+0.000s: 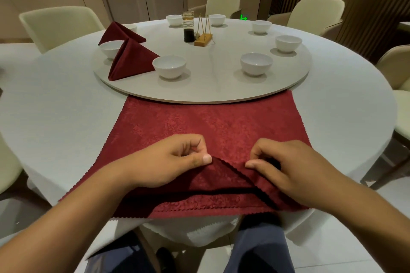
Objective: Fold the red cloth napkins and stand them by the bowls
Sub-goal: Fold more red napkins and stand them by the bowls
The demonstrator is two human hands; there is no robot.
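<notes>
Both hands pinch a raised fold of the red napkin (210, 126) spread on the white surface (66, 117): left hand (177, 159), right hand (286, 166). Two folded napkins (131, 62) stand beside bowls (169, 66).

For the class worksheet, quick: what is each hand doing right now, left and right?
Left hand: closed, pinching the lifted fold of the red napkin.
Right hand: closed, pinching the same fold from the other side.
</notes>
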